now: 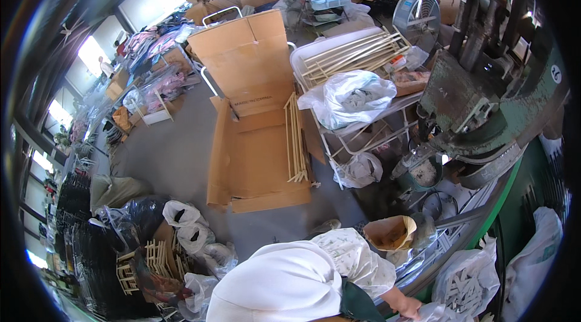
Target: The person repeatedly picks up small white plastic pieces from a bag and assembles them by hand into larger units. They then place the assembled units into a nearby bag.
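Note:
At the lower right, my right hand (407, 306) reaches out from a pale patterned sleeve (363, 261). Its fingers are bent and closed on the edge of a clear plastic bag (431, 312), which is cut off by the picture's lower rim. Close beside it, a larger clear bag (466, 282) is filled with many small whitish strips. White cloth (275, 286) of my clothing fills the bottom centre, with a dark green piece (358, 302) by the sleeve. My left hand does not show.
An open cardboard box (257, 146) stands ahead, with pale slatted frames (295, 140) along its right wall. A table (387, 107) to its right bears more slats and a white bag (357, 97). A heavy green machine (484, 98) rises at right. Bags and wooden frames (160, 258) crowd the left.

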The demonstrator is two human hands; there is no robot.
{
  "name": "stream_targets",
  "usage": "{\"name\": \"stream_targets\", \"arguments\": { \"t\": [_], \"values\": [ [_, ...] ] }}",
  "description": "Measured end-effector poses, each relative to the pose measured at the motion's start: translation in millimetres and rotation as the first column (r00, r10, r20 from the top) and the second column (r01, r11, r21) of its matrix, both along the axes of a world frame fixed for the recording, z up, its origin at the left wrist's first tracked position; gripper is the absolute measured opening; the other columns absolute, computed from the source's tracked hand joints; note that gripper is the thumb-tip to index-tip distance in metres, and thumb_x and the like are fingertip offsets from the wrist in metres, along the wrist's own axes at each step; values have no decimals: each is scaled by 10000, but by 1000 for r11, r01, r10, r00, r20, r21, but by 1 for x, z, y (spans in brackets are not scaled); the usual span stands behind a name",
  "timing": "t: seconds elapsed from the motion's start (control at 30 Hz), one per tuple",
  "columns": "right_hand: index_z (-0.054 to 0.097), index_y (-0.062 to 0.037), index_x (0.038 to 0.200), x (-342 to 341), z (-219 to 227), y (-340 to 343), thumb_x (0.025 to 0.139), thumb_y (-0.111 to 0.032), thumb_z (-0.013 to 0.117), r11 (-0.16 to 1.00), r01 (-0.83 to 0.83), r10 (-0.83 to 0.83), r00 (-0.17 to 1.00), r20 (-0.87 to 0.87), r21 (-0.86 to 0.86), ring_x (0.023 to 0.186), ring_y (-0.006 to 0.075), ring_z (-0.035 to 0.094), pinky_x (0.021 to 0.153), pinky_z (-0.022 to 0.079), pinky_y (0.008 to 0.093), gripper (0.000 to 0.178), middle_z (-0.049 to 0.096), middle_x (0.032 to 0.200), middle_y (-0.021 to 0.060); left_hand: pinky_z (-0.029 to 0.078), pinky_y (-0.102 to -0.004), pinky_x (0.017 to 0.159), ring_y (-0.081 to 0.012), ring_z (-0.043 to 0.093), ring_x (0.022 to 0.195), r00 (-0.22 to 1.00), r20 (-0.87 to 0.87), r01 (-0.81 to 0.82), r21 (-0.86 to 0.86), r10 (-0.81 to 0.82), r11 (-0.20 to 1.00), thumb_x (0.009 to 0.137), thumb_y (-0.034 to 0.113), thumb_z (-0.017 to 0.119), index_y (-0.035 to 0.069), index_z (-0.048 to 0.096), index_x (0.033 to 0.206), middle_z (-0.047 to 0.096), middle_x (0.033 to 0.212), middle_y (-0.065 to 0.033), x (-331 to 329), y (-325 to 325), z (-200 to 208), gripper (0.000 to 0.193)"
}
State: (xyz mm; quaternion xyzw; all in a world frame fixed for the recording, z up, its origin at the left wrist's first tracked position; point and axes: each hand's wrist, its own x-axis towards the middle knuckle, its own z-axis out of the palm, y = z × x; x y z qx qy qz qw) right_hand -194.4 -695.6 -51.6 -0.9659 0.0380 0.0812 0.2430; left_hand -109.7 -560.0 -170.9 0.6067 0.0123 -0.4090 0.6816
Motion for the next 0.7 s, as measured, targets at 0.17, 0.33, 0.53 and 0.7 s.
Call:
{"name": "stream_targets", "arguments": {
  "t": [0.17, 0.33, 0.53, 0.7],
  "values": [
    [637, -25, 1032, 14, -12, 7, 899, -275, 566, 999, 14, -15, 999, 49, 30, 710, 189, 565, 641, 450, 319, 292, 640, 818, 107, 501, -466, 817, -362, 585, 1036, 996, 73, -50, -22, 51, 999, 708, 360, 720, 55, 489, 1238, 551, 1215, -213, 12, -31, -43, 653],
    [625, -19, 1044, 23, -14, 12, 902, -252, 563, 997, 35, -39, 998, 58, 72, 688, 170, 544, 621, 435, 302, 280, 627, 802, 98, 486, -473, 863, -375, 547, 1100, 923, 341, -246, 173, 177, 954, 693, 370, 736, 51, 408, 1307, 494, 1288, -224, 34, -64, -93, 766],
    [609, -12, 1057, 27, -16, 10, 905, -225, 558, 990, 79, -87, 994, 73, 117, 662, 149, 518, 596, 416, 282, 267, 612, 782, 87, 462, -433, 904, -338, 511, 1168, 969, 206, -150, 63, 134, 987, 655, 332, 751, 15, 388, 1316, 497, 1281, -229, 43, -61, -68, 817],
    [597, -6, 1069, 33, -15, 14, 907, -202, 555, 986, 72, -84, 993, 77, 153, 640, 131, 497, 576, 400, 265, 257, 598, 766, 78, 484, -387, 823, -301, 593, 1009, 909, 412, -113, 86, 68, 990, 648, 287, 732, -30, 533, 1142, 608, 1073, -199, 64, -114, -78, 620]
  ]
}}
